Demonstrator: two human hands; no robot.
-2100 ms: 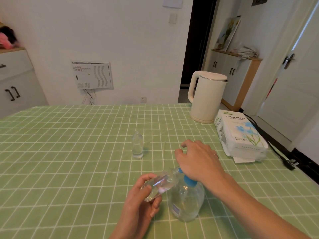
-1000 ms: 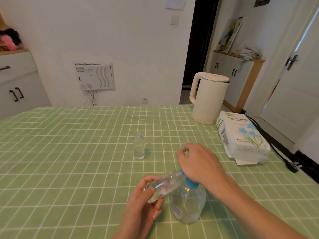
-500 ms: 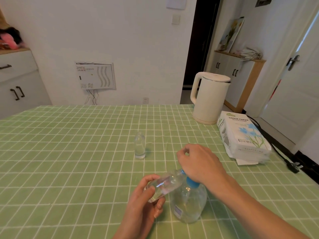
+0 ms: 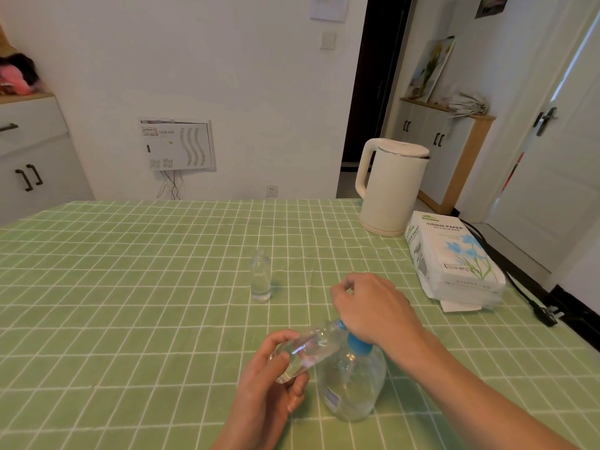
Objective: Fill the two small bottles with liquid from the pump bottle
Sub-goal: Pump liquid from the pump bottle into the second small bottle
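A clear round pump bottle with a blue collar stands on the green checked tablecloth near the front. My right hand lies over its pump head, fingers curled, and hides the head. My left hand grips a small clear bottle, tilted with its mouth up against the pump's spout under my right hand. A second small clear bottle stands upright and alone further back, with a little liquid at its bottom.
A cream electric kettle stands at the table's far right. A white tissue paper pack lies beside it near the right edge. A black power cord and plug trail off the right side.
Both hands and the two bottles keep the same pose. Only the view has shifted slightly.
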